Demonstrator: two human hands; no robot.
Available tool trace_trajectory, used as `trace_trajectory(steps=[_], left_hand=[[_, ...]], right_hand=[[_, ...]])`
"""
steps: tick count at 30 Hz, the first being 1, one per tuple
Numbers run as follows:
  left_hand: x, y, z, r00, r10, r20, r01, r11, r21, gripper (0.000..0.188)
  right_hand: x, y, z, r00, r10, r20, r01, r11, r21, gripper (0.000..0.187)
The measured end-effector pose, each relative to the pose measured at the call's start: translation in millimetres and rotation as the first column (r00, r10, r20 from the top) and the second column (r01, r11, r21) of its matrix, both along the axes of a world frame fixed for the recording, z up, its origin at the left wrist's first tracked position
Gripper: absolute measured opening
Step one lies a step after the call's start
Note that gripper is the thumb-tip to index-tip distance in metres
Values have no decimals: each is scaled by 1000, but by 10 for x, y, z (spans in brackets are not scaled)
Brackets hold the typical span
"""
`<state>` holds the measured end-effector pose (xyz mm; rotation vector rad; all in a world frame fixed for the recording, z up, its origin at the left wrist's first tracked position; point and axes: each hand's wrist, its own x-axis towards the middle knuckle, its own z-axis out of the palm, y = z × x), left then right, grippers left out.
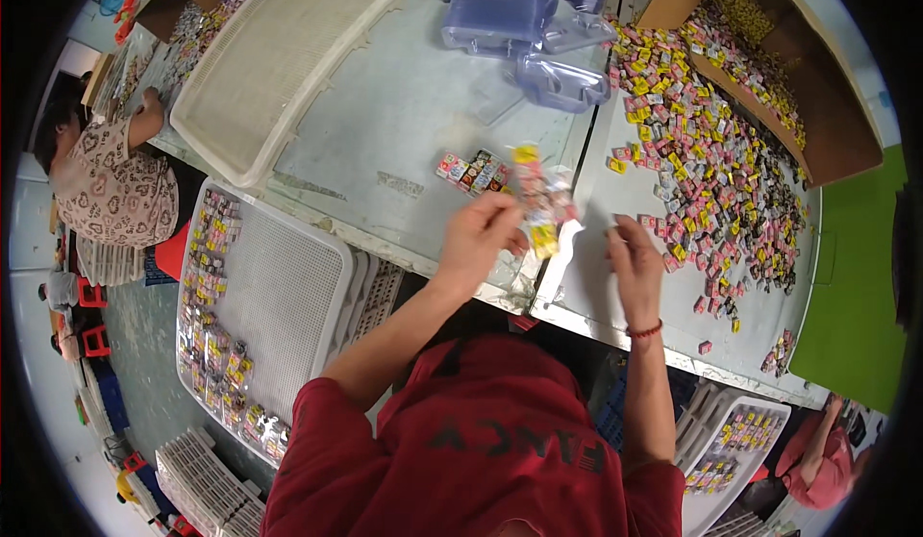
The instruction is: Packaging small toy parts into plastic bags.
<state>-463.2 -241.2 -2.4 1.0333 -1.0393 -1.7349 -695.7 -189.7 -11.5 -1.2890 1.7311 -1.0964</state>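
My left hand (pixel 476 239) is closed at the near edge of a clear plastic pack (pixel 543 200) of small yellow, pink and white boxes. Motion blurs the pack, which is tilted above the table. Just beyond that hand lies a small group of printed boxes (pixel 473 172). To the right, my right hand (pixel 636 263) is above the white tabletop with thumb and fingertips close together. Anything between them is too small to make out. It is apart from the pack and near the left edge of a wide spread of small pink, yellow and dark boxes (pixel 702 162).
Clear plastic trays (pixel 500 23) are stacked at the back. A cardboard box (pixel 836 85) with more small boxes stands back right. A large white tray (pixel 288 66) lies at left; another tray (pixel 279 277) holds filled packs below it. People work at far left and lower right.
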Motion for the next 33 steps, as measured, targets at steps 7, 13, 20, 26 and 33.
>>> trace_trajectory(steps=[7, 13, 20, 26, 33], left_hand=[[268, -112, -136, 956, 293, 0, -291, 951, 107, 21], [338, -138, -196, 967, 249, 54, -255, 937, 237, 20], [309, -78, -216, 955, 295, -26, -276, 919, 281, 20], [279, 127, -232, 927, 336, -164, -267, 902, 338, 25], [328, 189, -267, 920, 346, -184, -282, 910, 304, 40]], right_hand=[[833, -602, 81, 983, 177, 45, -175, 984, -41, 30], [882, -739, 9, 974, 190, -123, -202, 975, -95, 28], [836, -758, -32, 974, 135, -183, -165, 973, -161, 29], [950, -736, 82, 891, 311, -330, -365, 924, -112, 74], [1144, -732, 106, 728, 373, -576, -453, 892, 6, 101]])
